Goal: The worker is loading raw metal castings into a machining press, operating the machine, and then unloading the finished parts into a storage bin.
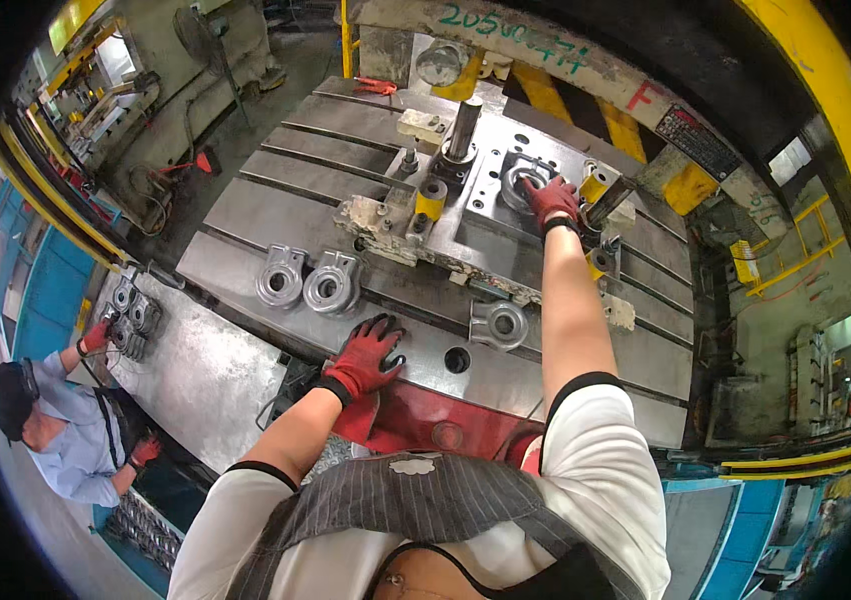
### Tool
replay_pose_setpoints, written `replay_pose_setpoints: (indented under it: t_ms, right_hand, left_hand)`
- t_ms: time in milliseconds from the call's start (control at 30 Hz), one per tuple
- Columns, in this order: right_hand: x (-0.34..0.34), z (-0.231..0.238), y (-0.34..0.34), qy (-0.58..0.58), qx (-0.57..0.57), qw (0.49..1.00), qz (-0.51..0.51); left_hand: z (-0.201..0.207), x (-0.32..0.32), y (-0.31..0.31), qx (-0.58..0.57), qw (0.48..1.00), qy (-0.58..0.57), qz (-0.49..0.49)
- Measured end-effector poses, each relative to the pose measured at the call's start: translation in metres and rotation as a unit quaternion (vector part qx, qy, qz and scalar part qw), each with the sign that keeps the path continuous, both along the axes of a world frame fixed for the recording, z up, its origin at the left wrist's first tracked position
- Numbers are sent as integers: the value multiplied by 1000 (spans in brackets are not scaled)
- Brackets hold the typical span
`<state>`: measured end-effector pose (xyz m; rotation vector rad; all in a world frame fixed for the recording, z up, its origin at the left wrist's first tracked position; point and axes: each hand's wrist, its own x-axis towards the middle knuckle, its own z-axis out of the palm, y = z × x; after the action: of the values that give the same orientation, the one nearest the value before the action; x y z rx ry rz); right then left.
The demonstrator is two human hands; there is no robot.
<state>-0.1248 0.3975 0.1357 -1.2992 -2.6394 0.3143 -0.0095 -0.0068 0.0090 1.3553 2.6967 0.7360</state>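
My right hand, in a red and black work glove, reaches over the steel die. Its fingers are closed on the near right rim of a grey ring-shaped metal part seated there. My left hand, gloved alike, lies with fingers spread on the front edge of the slotted machine bed. Just beyond it are two similar metal parts, one ring-ended part and another beside it. A third metal part lies between the die and the bed's front edge.
Upright guide posts and yellow-banded blocks flank the die. Red-handled pliers lie at the far edge. At left, a co-worker touches stacked metal parts on a side table. A yellow frame stands right.
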Motion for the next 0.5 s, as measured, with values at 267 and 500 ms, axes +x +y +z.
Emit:
replay_pose_setpoints:
  t_ms: [267,500]
  right_hand:
    - [11,-19,-16,100,76,986,110]
    - [31,-2,-29,71,17,988,133]
  left_hand:
    - [2,0,2,-20,1000,-2,1]
    - [1,1,0,-12,1000,4,-1]
